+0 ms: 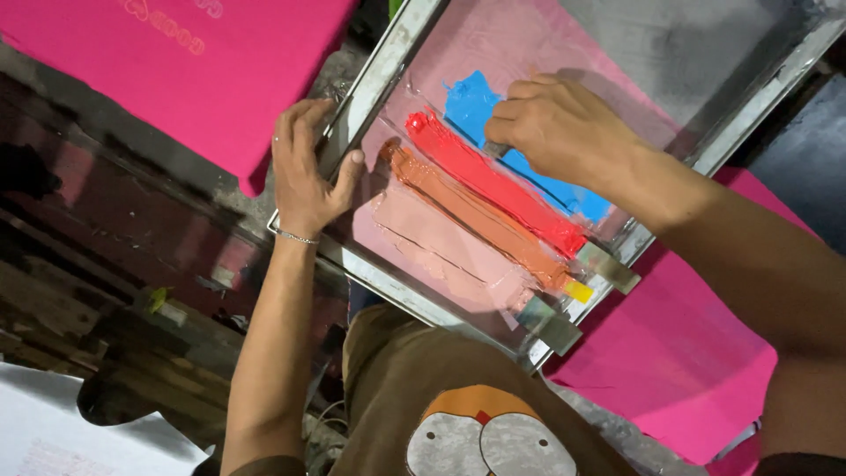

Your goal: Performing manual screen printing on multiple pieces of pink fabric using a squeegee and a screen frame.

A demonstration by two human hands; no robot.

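Left hand (304,167) grips the metal rim of the printing screen frame (374,88), fingers curled over the edge, thumb inside. Right hand (551,128) is closed w/ fingers bent down on the mesh, over the blue ink (471,101); can't tell what it holds. Beside those fingers, inside the frame: red ink (493,181), orange ink (467,216), pale pink ink (441,247) in stripes. Pink fabric (679,353) lies under the frame

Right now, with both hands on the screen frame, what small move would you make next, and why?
Probably draw the right hand toward the body across the mesh. It rests at the blue ink, the ink bands lie side by side, and the left hand steadies the metal frame.
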